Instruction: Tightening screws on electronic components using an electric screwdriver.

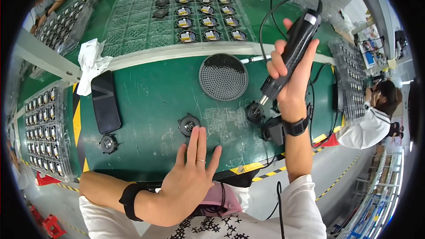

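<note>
Scuffed green tabletop fills the middle of the workroom, with a clear tray of round parts beyond it toward 11 o'clock and a co-worker in white off at 3 o'clock. Near the right side, the person's right hand is clamped around a black corded screwdriver, whose long axis slants from 1 o'clock at the cord down to 7 o'clock at the bit. Right disc lies flat at 8 o'clock from that hand, just past the tip; whether metal touches it cannot be told. How that slanted axis meets the flat disc seems the relation that counts most.

The left hand grips nothing: two fingers reach out side by side, the others spread apart. Their tips appear to touch the near edge of the middle disc, straight at 12 o'clock from this hand and about 9 o'clock from the bit. So the right hand is nearer the right disc, the left hand nearer the middle one. A perforated dish sits at 10 o'clock from the bit.
</note>
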{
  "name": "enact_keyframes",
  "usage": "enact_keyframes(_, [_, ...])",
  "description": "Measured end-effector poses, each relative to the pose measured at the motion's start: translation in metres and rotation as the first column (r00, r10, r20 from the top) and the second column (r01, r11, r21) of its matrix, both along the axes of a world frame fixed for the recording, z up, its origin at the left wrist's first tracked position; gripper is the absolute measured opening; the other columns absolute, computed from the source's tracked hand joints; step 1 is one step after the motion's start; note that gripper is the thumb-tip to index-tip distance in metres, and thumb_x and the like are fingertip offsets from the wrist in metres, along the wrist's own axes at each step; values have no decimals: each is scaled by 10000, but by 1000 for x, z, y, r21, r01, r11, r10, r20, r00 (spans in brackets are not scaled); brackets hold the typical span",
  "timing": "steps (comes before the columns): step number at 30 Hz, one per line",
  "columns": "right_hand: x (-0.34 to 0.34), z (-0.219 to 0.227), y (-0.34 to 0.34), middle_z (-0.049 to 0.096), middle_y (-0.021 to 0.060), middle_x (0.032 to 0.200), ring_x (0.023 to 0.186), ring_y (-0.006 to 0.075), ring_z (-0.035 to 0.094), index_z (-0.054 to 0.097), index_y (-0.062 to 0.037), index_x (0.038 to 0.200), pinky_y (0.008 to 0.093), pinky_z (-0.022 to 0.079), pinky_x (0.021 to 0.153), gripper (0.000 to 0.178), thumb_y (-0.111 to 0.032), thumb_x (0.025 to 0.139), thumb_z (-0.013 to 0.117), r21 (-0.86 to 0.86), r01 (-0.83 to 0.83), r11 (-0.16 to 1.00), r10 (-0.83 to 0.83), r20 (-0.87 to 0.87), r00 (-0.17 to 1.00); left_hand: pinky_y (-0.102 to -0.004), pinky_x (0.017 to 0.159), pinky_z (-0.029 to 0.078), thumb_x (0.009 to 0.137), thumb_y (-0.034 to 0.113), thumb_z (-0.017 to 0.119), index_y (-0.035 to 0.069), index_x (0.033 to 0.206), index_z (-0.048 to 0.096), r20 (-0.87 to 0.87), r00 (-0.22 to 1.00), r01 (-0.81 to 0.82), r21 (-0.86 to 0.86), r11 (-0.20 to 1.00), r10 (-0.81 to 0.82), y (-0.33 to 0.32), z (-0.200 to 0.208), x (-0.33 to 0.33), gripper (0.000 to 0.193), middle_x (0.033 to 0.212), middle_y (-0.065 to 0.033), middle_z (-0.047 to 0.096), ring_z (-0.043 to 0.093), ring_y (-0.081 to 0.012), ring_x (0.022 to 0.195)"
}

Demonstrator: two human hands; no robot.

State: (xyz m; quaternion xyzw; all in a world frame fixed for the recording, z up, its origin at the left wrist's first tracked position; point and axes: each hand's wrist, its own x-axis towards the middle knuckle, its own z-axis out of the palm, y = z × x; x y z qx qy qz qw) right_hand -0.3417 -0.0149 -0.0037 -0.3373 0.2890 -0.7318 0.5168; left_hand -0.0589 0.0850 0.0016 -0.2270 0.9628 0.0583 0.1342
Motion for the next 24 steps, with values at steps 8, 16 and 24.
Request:
enact_keyframes(8, [35,5,-14,483,62,696,447,142,431,460,-50,1349,321,366,394,366,-153,1025,596,-151,311,938,-345,-350,871,-493,1118,419,941,325,691,-1,1399,547,-512,858,130,271,954,29,-34,-29,-23,581,1408,-298,531,465,-436,1372])
enact_keyframes(16, [45,-9,-20,472,60,685,423,153,446,450,-59,1312,338,393,390,369,-19,968,578,-246,279,928,-359,-399,844,-423,895,511,916,35,669,33,1006,643,-773,511,296,569,767,377,-87,-85,-48,94,1032,-91,657,621,-303,1018])
enact_keyframes(24, [44,-16,-19,462,57,687,411,154,436,441,-63,1329,348,395,378,394,-9,962,573,-239,252,938,-331,-402,854,-397,858,519,894,-16,658,55,955,643,-851,491,336,384,860,188,-85,-93,-48,95,1031,-47,624,614,-274,994])
